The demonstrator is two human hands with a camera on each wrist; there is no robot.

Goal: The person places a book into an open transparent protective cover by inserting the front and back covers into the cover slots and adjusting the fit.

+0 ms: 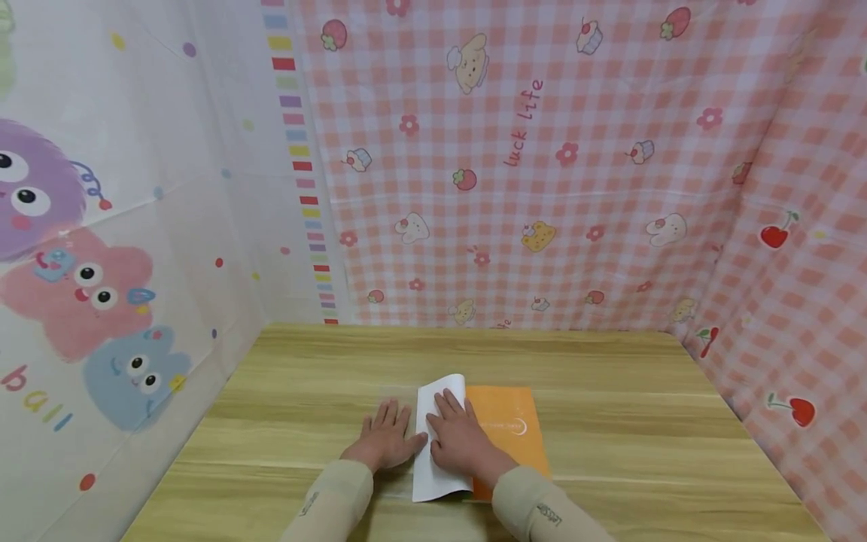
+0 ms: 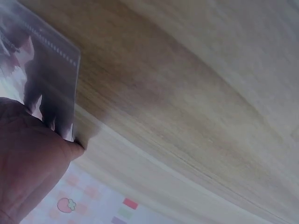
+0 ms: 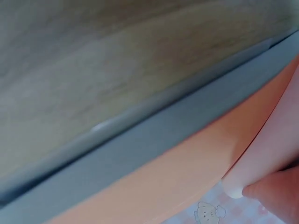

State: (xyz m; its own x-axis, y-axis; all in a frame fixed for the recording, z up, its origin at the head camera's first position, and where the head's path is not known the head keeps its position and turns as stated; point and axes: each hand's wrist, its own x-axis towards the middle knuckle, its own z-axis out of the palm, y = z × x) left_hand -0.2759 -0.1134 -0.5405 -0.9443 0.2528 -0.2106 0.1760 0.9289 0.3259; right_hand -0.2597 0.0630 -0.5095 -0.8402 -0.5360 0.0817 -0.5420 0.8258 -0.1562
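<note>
A white sheet (image 1: 440,482) with a curved right edge lies against the left side of an orange booklet (image 1: 511,406) on the table. My right hand (image 1: 460,436) rests on the white sheet, its fingers extended and spread. Beside the sheet, my left hand (image 1: 386,436) lies with straight fingers on the table, the thumb reaching to the sheet's left edge. In the left wrist view, a glossy see-through sheet (image 2: 56,51) with a row of small marks is next to the left hand (image 2: 32,158). The right wrist view shows the orange surface (image 3: 187,163) bordered by a grey strip (image 3: 140,142).
The wood-grain table (image 1: 305,369) extends around the booklet on all sides. Behind it hangs a pink checked cloth (image 1: 501,203). A white cartoon-print cloth (image 1: 223,226) hangs on the left, and checked cloth (image 1: 806,301) continues on the right.
</note>
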